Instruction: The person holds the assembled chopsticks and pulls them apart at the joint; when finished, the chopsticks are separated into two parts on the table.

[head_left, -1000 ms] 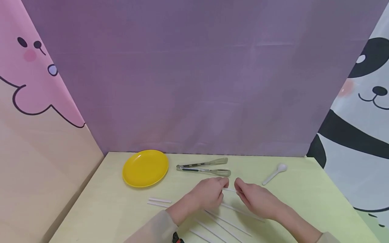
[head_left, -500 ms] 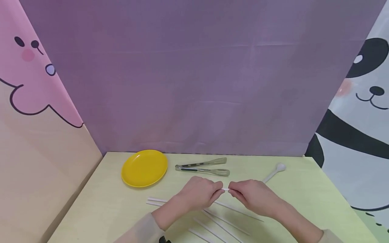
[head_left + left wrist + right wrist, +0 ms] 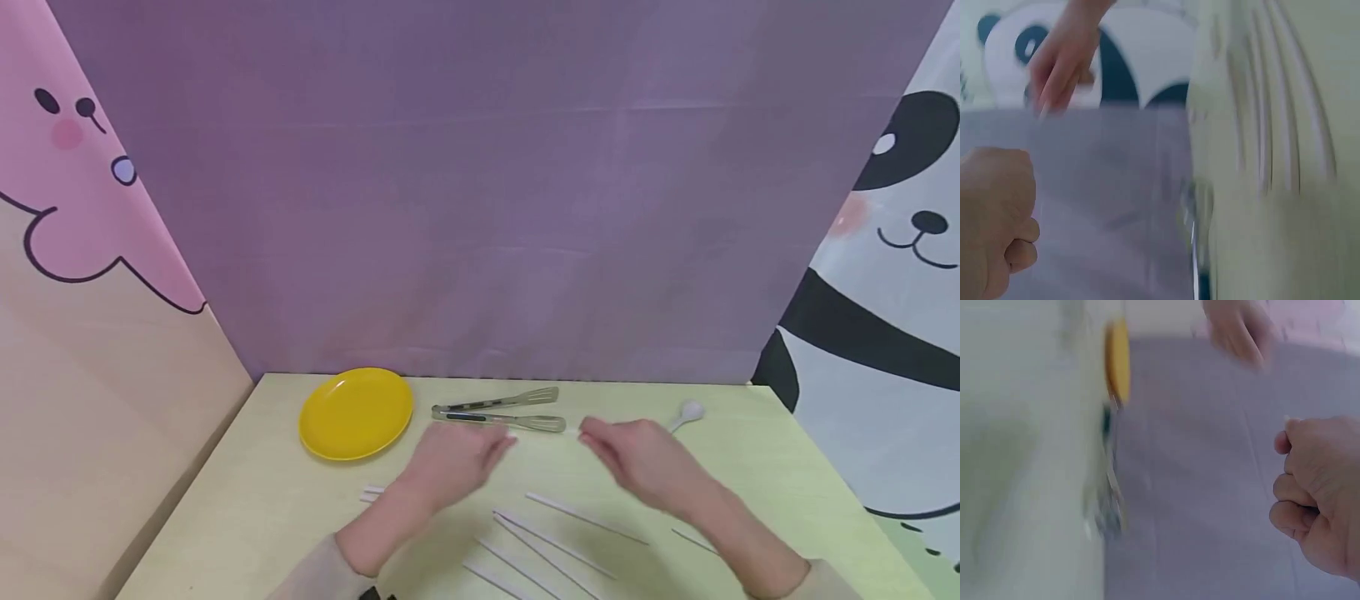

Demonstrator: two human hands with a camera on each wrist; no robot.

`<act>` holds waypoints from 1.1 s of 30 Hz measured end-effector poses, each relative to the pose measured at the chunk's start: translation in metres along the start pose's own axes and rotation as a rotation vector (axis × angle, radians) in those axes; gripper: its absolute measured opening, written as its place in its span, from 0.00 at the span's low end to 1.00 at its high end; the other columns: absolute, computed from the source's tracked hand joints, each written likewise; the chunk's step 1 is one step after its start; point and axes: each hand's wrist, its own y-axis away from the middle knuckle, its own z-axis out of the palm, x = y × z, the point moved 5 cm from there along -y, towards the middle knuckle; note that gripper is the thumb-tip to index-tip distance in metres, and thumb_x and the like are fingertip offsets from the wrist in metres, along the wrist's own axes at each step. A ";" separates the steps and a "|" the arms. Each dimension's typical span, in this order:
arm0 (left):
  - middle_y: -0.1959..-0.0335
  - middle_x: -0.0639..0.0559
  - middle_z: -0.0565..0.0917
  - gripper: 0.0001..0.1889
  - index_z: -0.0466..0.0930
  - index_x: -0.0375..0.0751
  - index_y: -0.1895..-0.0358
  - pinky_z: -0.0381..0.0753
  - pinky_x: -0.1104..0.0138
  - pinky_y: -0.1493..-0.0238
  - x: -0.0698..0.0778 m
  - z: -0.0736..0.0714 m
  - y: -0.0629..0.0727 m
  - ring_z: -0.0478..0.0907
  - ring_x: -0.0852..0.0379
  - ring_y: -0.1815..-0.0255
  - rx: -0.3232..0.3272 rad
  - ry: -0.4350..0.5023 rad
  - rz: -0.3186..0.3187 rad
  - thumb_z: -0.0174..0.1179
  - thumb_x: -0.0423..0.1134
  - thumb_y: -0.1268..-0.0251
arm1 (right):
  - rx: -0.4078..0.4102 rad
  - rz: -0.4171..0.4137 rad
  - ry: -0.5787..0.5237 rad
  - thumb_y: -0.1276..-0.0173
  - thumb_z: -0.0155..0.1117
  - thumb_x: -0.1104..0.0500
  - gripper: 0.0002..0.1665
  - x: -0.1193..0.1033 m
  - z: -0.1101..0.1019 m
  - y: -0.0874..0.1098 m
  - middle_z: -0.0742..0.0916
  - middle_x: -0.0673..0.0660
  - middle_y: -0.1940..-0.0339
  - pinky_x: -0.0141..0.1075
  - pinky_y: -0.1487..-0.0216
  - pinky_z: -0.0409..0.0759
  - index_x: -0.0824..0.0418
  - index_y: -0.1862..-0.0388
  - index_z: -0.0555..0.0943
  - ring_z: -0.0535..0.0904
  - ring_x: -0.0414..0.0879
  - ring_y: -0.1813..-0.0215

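In the head view my left hand [image 3: 455,462] and right hand [image 3: 639,458] are raised over the table, a gap between them. A short white tip [image 3: 573,432] of a thin stick pokes out from the right hand's pinched thumb and forefinger. It shows too as a pale end [image 3: 1291,419] in the right wrist view. The left hand's fingers are curled, with a small white end [image 3: 513,434] at their tips; most of what it grips is hidden. Below the hands, several thin white sticks [image 3: 587,518] lie on the pale yellow table [image 3: 247,500].
Toward the back left is a yellow plate [image 3: 356,414]. Metal tongs [image 3: 498,410] lie behind the left hand. A white spoon [image 3: 691,410] sits partly behind the right hand. Two stick ends [image 3: 372,493] show beside the left forearm, and another stick [image 3: 694,540] by the right forearm.
The hands first drew close together on one white stick, then moved apart and up. The stick between them is now in two pieces, a white end at each hand.
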 end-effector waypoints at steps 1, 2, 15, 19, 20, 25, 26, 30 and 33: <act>0.87 0.63 0.59 0.16 0.73 0.51 0.72 0.49 0.73 0.82 -0.015 -0.002 0.010 0.55 0.65 0.86 -0.008 0.009 -0.066 0.65 0.47 0.23 | 0.022 0.036 0.028 0.22 0.66 0.60 0.12 0.011 -0.008 0.007 0.63 0.35 0.81 0.22 0.73 0.59 0.49 0.67 0.76 0.56 0.25 0.76; 0.86 0.64 0.57 0.16 0.72 0.51 0.72 0.51 0.73 0.81 -0.030 -0.006 0.021 0.56 0.65 0.85 -0.027 0.024 -0.130 0.65 0.46 0.23 | 0.037 0.073 0.051 0.25 0.68 0.62 0.11 0.023 -0.017 0.016 0.64 0.34 0.80 0.22 0.72 0.60 0.49 0.65 0.78 0.57 0.25 0.76; 0.81 0.69 0.53 0.21 0.64 0.52 0.76 0.51 0.78 0.75 -0.085 -0.026 0.090 0.47 0.76 0.80 -0.005 0.351 -0.300 0.65 0.34 0.25 | -0.106 0.301 0.012 0.31 0.71 0.70 0.19 0.073 -0.041 0.092 0.64 0.32 0.76 0.22 0.70 0.60 0.44 0.65 0.78 0.57 0.24 0.75; 0.81 0.69 0.54 0.21 0.66 0.54 0.76 0.54 0.78 0.75 -0.081 -0.019 0.093 0.49 0.75 0.80 -0.067 0.344 -0.291 0.65 0.37 0.25 | -0.125 0.282 -0.062 0.32 0.71 0.71 0.24 0.071 -0.034 0.098 0.67 0.30 0.75 0.21 0.69 0.61 0.40 0.68 0.75 0.60 0.23 0.73; 0.81 0.69 0.55 0.21 0.66 0.55 0.76 0.56 0.78 0.75 -0.080 -0.018 0.093 0.51 0.75 0.79 -0.085 0.335 -0.285 0.65 0.38 0.25 | -0.127 0.274 -0.074 0.32 0.71 0.71 0.25 0.071 -0.032 0.099 0.68 0.30 0.74 0.21 0.68 0.61 0.39 0.68 0.74 0.61 0.23 0.73; 0.76 0.69 0.69 0.14 0.78 0.55 0.72 0.69 0.76 0.71 -0.078 -0.012 0.096 0.65 0.72 0.74 -0.177 0.335 -0.263 0.63 0.36 0.25 | -0.160 0.235 -0.126 0.32 0.68 0.74 0.24 0.073 -0.027 0.112 0.75 0.31 0.67 0.20 0.66 0.65 0.41 0.63 0.80 0.66 0.23 0.68; 0.73 0.68 0.72 0.12 0.81 0.55 0.70 0.71 0.76 0.70 -0.078 -0.011 0.097 0.67 0.71 0.73 -0.195 0.346 -0.260 0.62 0.35 0.26 | -0.178 0.232 -0.135 0.31 0.67 0.75 0.24 0.074 -0.026 0.115 0.76 0.32 0.65 0.20 0.66 0.66 0.42 0.62 0.81 0.66 0.23 0.67; 0.64 0.62 0.77 0.10 0.92 0.46 0.56 0.77 0.74 0.66 -0.078 -0.003 0.103 0.71 0.69 0.69 -0.269 0.409 -0.261 0.61 0.31 0.27 | -0.251 0.232 -0.179 0.28 0.65 0.74 0.18 0.076 -0.018 0.128 0.74 0.35 0.64 0.20 0.67 0.67 0.50 0.58 0.86 0.62 0.22 0.70; 0.63 0.60 0.77 0.11 0.93 0.41 0.51 0.78 0.75 0.64 -0.077 0.005 0.111 0.70 0.71 0.68 -0.316 0.477 -0.252 0.63 0.29 0.27 | -0.286 0.239 -0.194 0.29 0.67 0.72 0.14 0.077 -0.011 0.136 0.73 0.34 0.66 0.22 0.68 0.67 0.52 0.58 0.88 0.61 0.22 0.70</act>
